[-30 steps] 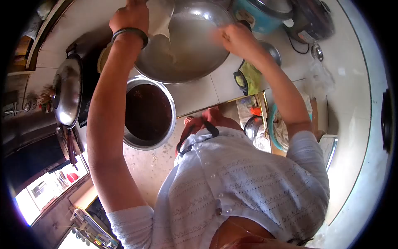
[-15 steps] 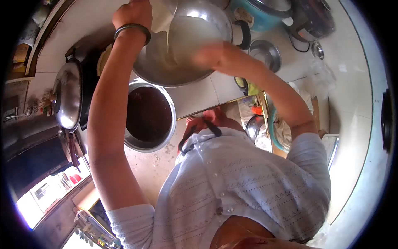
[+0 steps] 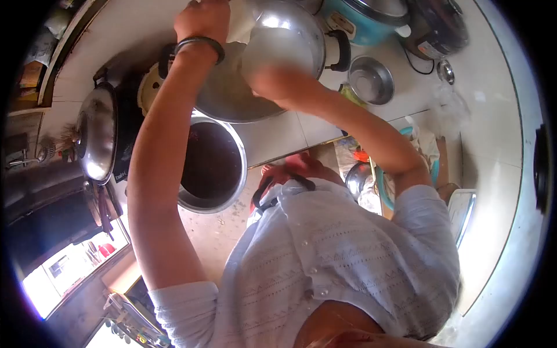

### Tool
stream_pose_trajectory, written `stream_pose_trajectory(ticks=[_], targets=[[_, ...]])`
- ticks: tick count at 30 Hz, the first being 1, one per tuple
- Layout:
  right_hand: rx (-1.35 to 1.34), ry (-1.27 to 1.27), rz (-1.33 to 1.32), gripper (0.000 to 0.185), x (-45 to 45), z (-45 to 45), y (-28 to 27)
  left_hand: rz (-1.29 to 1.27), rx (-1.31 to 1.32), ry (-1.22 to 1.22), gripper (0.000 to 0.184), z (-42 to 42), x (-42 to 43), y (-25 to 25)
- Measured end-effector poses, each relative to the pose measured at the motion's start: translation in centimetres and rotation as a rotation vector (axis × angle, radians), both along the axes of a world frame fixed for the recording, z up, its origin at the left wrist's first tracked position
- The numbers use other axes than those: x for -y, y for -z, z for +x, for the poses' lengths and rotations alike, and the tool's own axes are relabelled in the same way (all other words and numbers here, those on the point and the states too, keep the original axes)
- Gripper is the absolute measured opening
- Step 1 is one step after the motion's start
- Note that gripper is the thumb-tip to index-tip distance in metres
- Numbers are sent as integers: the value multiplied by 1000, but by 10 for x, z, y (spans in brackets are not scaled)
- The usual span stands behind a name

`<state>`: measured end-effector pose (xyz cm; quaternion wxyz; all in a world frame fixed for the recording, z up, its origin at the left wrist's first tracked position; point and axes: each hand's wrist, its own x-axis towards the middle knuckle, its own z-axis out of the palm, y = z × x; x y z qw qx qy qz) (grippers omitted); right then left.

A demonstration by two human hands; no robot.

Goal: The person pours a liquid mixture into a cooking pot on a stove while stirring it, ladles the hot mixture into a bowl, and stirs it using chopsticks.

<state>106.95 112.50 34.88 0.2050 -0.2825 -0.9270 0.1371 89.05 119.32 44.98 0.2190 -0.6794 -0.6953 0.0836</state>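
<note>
A wide metal wok [image 3: 249,107] with a black side handle [image 3: 341,50] stands on the tiled counter. My left hand [image 3: 201,26], with a dark bangle at the wrist, is closed at its far left rim. The fingers grip the edge of a pale cloth-like sheet [image 3: 238,23] that hangs down into the wok. Over the wok's near side, my right hand [image 3: 277,86] is curled and smeared by motion. A pale round blur lies just beyond its fingers; what it is cannot be made out.
Below the counter edge stands a metal pot [image 3: 239,152] of dark liquid. A small metal bowl [image 3: 371,81], a blue cooker [image 3: 362,26] and a dark appliance [image 3: 438,29] stand at the right. A domed lid [image 3: 96,133] is at the left.
My left hand has shifted slightly right with the pale sheet. My right hand has moved left across the wok, uncovering more of the small metal bowl.
</note>
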Motion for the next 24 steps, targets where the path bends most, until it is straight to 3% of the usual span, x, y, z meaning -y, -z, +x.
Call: stream_pose_trajectory(ticks=[2, 4, 8, 11, 15, 16, 19, 20, 21, 23, 24], targets=[[-49, 35, -71, 27, 7, 30, 1, 35, -1, 24, 62, -2, 3, 0], [174, 285, -225, 26, -15, 49, -19, 75, -41, 34, 62, -2, 8, -1], [-116, 42, -76, 22, -16, -9, 12, 96, -6, 97, 61, -5, 7, 8], [-187, -57, -16, 20, -6, 28, 11, 128, 0, 126, 60, -10, 4, 4], [-29, 181, -50, 23, -24, -4, 7, 179, -71, 161, 60, -13, 4, 16], [-34, 34, -121, 26, -11, -6, 3, 177, -99, 154, 60, -15, 3, 15], [-139, 7, -185, 28, 1, 35, -7, 218, -8, 181, 61, -10, 8, 9], [128, 257, -276, 26, -11, 42, -24, 208, -32, 156, 62, -8, 10, 5], [87, 263, -35, 24, -26, 40, -10, 179, -60, 144, 63, -5, 14, 2], [-120, 180, -24, 22, -38, 5, 27, 143, -83, 122, 64, -3, 12, 2], [-110, 106, -66, 22, -31, 4, 16, 124, -81, 117, 64, -8, 5, 6]])
